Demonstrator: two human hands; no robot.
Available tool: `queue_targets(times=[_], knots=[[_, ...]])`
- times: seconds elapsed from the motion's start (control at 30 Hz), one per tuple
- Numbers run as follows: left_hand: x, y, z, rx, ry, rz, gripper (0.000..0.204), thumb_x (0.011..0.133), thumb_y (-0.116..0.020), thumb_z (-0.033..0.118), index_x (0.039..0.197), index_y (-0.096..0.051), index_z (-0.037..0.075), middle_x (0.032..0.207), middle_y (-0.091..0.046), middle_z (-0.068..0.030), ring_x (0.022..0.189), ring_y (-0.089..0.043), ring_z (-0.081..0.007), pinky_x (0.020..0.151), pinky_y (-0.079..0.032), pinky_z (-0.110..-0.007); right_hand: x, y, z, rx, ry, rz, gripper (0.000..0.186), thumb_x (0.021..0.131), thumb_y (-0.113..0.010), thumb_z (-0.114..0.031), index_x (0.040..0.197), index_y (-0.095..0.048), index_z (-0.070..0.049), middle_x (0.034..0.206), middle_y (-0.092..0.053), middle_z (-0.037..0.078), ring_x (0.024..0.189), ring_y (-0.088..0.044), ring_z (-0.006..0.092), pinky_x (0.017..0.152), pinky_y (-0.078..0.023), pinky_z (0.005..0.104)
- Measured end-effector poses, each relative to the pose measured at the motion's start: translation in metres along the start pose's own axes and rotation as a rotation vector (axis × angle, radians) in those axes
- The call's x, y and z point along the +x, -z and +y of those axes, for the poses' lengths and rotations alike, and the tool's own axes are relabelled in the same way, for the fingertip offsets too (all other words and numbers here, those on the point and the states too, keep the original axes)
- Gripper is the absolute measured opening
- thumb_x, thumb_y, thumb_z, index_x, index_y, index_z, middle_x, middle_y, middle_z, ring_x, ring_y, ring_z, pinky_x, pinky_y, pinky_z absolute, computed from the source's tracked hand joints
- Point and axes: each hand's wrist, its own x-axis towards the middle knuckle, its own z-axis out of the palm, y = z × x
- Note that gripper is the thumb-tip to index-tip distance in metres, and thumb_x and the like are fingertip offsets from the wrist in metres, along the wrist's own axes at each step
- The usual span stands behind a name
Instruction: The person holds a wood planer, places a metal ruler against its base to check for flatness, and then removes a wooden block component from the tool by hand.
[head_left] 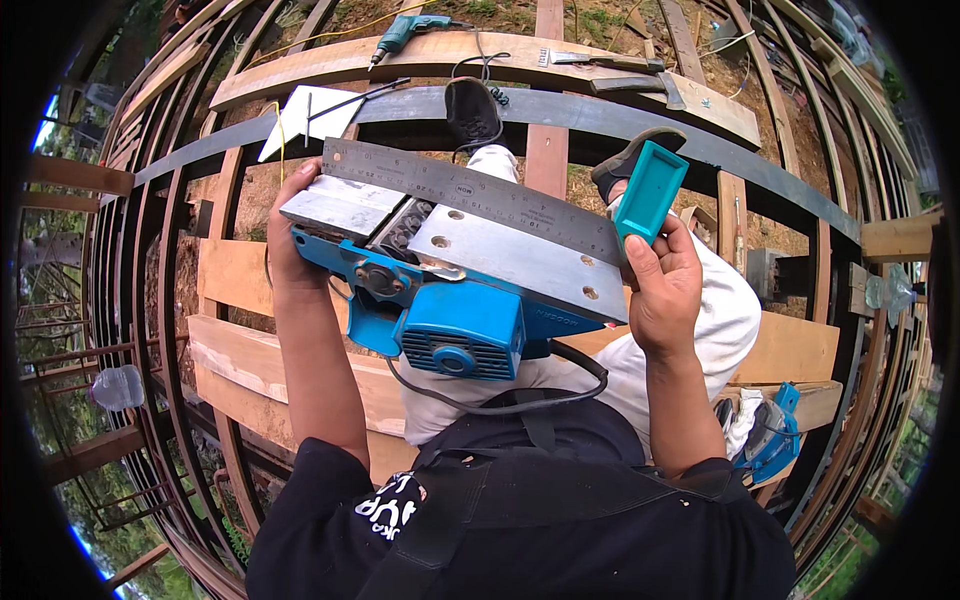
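A blue electric planer (460, 330) lies upside down across my lap, its metal sole and blade drum facing up. A steel ruler (520, 210) lies lengthwise along the sole's far edge. My left hand (300, 228) is closed round the planer's left end, fingers at the ruler's end. My right hand (662, 290) is at the right end, gripping a teal rectangular plastic piece (650, 185) upright by its lower end, beside the ruler. Whether these fingers also hold the planer or ruler, I cannot tell. A black cord (500, 408) loops below the planer.
A drill (410, 40), hatchet (640, 86), chisel (600, 58) and white triangular board (290, 125) lie on the beams ahead. Another blue planer (770, 440) is at lower right. A plastic jug (118, 385) is at left. Open gaps show between the joists (175, 320).
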Motion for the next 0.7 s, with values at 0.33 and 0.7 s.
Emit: queue_targets(times=[0.33,0.7], knots=[[-0.005,-0.006,0.002,-0.048,0.011,0.013,0.025,0.090,-0.054,0.025,0.101,-0.060,0.004,0.092,-0.064,-0.0115,0.082,-0.064,-0.0209,0.074,-0.052,-0.034,-0.001,0.001,0.003,-0.006,-0.030,0.012,0.035,0.092,-0.057,-0.006,0.122,-0.044,0.005,0.111,-0.060,0.011,0.100,-0.056,0.0125,0.091,-0.043,0.0268],[-0.016,-0.005,0.002,-0.086,-0.044,-0.149,0.037,0.094,-0.046,0.034,0.106,-0.058,0.001,0.100,-0.065,-0.0170,0.089,-0.065,-0.0226,0.080,-0.054,-0.036,-0.018,0.000,-0.014,0.201,0.027,0.026,0.036,0.092,-0.055,-0.004,0.125,-0.043,0.002,0.117,-0.057,0.011,0.109,-0.054,0.0183,0.101,-0.036,0.0351]])
